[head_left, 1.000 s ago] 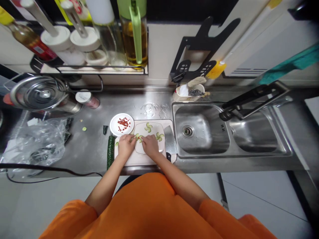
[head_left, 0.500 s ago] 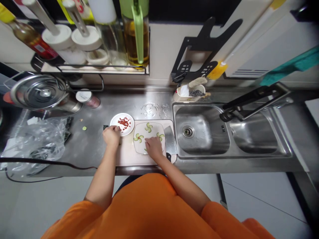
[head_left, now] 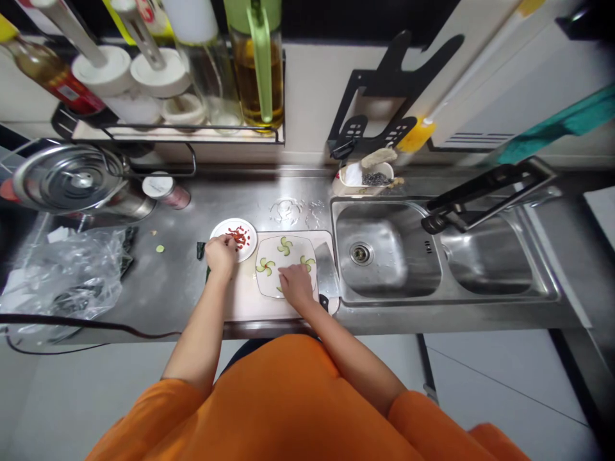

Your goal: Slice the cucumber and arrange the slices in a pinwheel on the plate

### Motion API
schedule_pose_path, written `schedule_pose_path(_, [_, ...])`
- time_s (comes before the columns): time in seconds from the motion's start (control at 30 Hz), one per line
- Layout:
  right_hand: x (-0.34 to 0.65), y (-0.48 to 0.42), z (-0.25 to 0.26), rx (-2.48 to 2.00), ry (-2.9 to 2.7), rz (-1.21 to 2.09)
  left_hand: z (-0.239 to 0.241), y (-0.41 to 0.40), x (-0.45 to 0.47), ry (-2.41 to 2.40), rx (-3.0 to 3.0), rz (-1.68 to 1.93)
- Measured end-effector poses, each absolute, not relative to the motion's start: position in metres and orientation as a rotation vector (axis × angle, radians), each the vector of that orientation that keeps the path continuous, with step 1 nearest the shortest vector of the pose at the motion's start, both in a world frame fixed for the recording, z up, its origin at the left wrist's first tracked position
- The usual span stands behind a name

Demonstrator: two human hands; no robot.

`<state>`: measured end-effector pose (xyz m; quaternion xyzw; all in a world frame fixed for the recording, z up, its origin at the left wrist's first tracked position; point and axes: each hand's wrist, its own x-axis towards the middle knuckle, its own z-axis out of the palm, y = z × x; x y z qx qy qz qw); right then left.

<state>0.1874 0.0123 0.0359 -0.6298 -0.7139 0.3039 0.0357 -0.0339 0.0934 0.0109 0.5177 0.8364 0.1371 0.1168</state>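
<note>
My left hand is over the near left side of a round white plate, fingers bent together at the small red pieces lying on it. Whether anything is between those fingertips is hidden. My right hand reaches over a squarish white plate, fingers bent together and tips near its middle; anything in them is too small to make out. On this plate lie pinwheels of thin green slices, one with a red centre. The plate rests on a pale cutting board.
A cleaver lies at the board's right end, beside the double sink. Left are a clear plastic bag, a lidded pot and a small jar. A rack of bottles overhangs the counter's back.
My left hand has moved right and slightly up, further over the round plate. A dark green piece beside it shows more. My right hand stays nearly in place.
</note>
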Motion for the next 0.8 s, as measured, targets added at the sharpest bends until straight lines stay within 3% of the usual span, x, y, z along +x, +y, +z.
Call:
schedule_pose_path(0.3, [0.188, 0.012, 0.035, -1.920, -2.215, 0.930, 0.009, 0.095, -0.033, 2.444, 1.519, 0.356])
schedule_pose_path(0.5, [0.191, 0.013, 0.035, -1.945, -2.219, 0.908, 0.019, 0.088, -0.032, 2.387, 1.387, 0.508])
schedule_pose_path(0.8, [0.200, 0.026, 0.037, -1.938, -2.149, 0.863, 0.028, 0.072, 0.020, 1.963, 1.544, 0.668])
